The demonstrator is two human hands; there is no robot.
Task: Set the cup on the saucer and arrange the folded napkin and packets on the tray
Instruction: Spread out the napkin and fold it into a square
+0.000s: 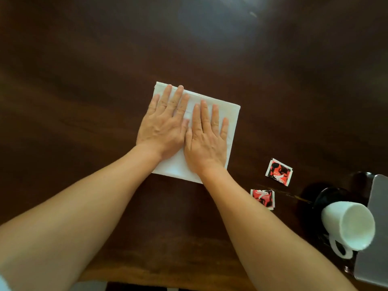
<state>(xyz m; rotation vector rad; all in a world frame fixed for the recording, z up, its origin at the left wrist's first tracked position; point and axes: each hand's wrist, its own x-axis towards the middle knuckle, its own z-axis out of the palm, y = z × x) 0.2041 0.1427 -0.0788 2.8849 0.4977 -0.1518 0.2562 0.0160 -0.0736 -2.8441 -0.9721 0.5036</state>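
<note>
The left hand (165, 124) is laid flat, fingers straight, on the folded napkin (232, 116), which lies at the centre of the table (84, 80). The right hand (206, 137) is pressed flat beside it, holding nothing, with the thumbs touching. If the pressure is lifted unevenly, the fold may spring open. Two packets (278, 171) lie loose to the right, off the tray, and may be swept aside by a forearm. The cup (348, 225) appears to stand on the saucer (327, 196) against the tray (378, 196), where it may be knocked over during a reach.
</note>
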